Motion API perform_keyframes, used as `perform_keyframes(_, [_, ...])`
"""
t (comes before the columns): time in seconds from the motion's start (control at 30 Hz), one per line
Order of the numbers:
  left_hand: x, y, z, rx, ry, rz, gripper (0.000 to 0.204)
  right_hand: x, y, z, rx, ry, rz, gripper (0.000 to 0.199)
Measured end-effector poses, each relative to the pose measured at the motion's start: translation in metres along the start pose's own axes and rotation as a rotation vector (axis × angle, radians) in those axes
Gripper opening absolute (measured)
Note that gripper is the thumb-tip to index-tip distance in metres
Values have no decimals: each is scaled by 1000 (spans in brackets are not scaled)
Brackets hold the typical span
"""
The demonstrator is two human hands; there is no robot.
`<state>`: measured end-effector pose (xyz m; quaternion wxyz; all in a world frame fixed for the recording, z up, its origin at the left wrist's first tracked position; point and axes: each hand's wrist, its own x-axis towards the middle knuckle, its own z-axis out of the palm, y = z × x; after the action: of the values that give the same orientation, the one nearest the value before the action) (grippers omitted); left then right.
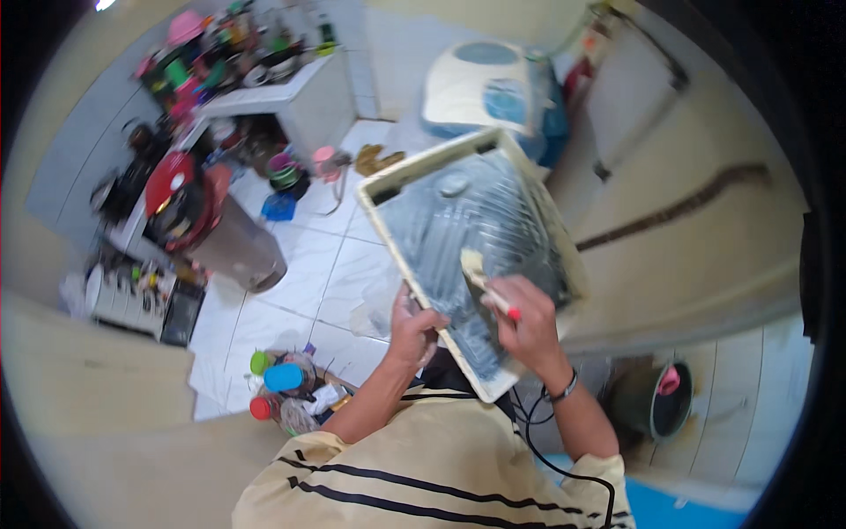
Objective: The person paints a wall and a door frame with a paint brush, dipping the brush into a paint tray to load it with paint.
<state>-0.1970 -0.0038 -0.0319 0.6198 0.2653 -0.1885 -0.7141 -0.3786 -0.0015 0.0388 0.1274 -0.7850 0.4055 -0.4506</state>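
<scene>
My left hand (414, 333) grips the left edge of a shallow rectangular plastic panel (430, 164), its thumb over the rim and its fingers underneath. The panel has a cream rim and a grey, ribbed inner face that looks wet or smeared, with a small round boss near its far end. It is held up at a tilt in front of my body. In my right hand (526, 324) is a paintbrush (472, 264) with pale bristles and a red handle end. Its bristles lie against or just over the panel's middle; which of the two, I cannot tell.
A white-and-blue washing machine (480, 88) stands beyond the panel. To the left are a tall bin (233, 238) with a red top and a cluttered counter (256, 99). Bottles (284, 379) stand near my left elbow; a dark bucket (671, 401) is at right. A black cable (564, 474) hangs by my right arm.
</scene>
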Motion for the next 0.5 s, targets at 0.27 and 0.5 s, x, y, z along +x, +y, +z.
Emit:
perform_keyframes(0.27, [-4,0,-6,-78,96,73,76,-21,-24,-8,147,-221,150,14])
perform_keyframes(0.5, [-5,-1,-1,-97,117,96,76,-18,6,-33,392,36,480,13])
